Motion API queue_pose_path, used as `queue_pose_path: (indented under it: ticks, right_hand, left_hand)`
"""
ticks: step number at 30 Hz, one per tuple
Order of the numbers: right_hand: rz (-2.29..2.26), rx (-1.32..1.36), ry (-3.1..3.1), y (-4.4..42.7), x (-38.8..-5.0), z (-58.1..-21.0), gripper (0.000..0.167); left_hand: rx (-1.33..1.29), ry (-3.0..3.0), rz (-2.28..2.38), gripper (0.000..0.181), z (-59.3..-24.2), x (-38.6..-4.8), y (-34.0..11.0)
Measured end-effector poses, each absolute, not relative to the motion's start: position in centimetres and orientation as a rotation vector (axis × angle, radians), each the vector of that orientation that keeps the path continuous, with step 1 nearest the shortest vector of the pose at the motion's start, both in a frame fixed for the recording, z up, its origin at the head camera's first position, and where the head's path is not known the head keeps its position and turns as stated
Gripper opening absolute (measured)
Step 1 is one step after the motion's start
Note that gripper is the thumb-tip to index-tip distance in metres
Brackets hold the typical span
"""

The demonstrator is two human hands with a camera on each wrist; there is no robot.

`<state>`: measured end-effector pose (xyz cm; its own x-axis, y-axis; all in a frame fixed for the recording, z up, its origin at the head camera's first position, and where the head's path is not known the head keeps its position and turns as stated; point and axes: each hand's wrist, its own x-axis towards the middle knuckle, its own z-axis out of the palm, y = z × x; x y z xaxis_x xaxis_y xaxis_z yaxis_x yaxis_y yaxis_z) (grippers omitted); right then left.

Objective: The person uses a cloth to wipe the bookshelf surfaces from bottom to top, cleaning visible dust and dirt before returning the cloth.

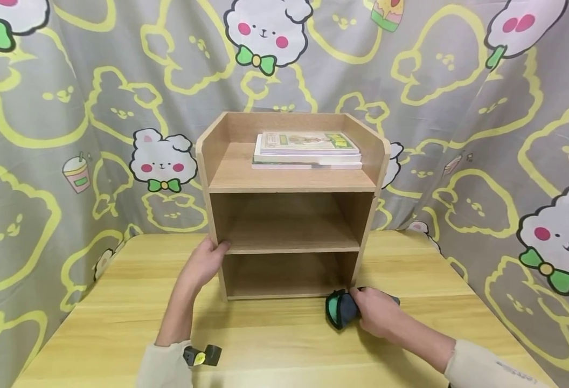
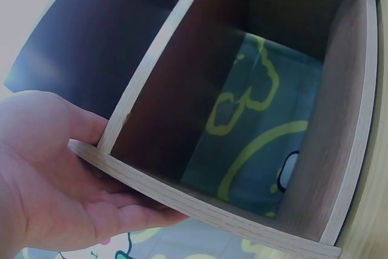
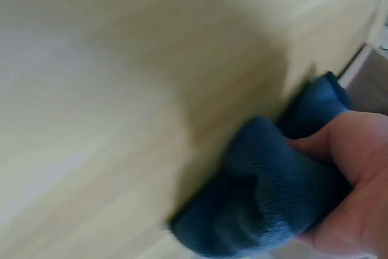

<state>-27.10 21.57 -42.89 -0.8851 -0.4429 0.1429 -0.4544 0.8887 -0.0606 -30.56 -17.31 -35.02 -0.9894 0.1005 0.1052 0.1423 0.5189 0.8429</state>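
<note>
A small wooden shelf unit (image 1: 291,188) with a raised-rim top and two compartments stands on the table. My left hand (image 1: 204,264) grips its left side panel (image 2: 212,211) at the height of the middle board (image 2: 151,59). In the left wrist view the thumb lies on the inner side and the fingers on the outer side. My right hand (image 1: 376,312) holds a bunched dark blue cloth (image 3: 273,180), by the unit's lower right front corner. A green patch with a black border shows on the cloth (image 1: 340,310) in the head view.
Several books (image 1: 309,151) lie stacked on the unit's top, towards the right. The light wooden table (image 1: 265,345) extends to both sides. A grey patterned curtain (image 1: 110,124) hangs behind and at the sides. A dark strap (image 1: 202,355) is by the left cuff.
</note>
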Motion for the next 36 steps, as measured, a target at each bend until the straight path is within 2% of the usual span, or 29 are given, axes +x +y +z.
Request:
queue_pose_path:
  ticks: [9,15,20,27,31,36]
  right_hand:
    - [0.010,0.752,-2.774,23.6,-28.1,-44.4,0.039]
    - [0.059,0.741,-2.664,24.6,-29.0,-44.8,0.030]
    - [0.229,0.700,-2.689,25.3,-29.6,-43.4,0.026]
    - [0.485,0.588,-2.664,25.3,-29.8,-37.1,0.028]
    - [0.489,0.576,-2.613,25.5,-29.9,-31.4,0.028]
    - [0.439,0.532,-2.616,25.8,-29.8,-24.0,0.019]
  left_hand:
    - [-0.215,-2.700,-1.486,0.056,-34.8,-30.6,-17.2]
    - [-0.224,-2.695,-1.475,0.057,-34.9,-30.6,-17.0]
    - [-0.224,-2.684,-1.489,0.058,-35.1,-30.5,-17.0]
    - [-0.194,-2.666,-1.483,0.055,-35.3,-30.5,-16.9]
    - [-0.169,-2.668,-1.480,0.055,-35.2,-30.5,-16.9]
    - [-0.172,-2.655,-1.469,0.053,-35.0,-30.7,-16.9]
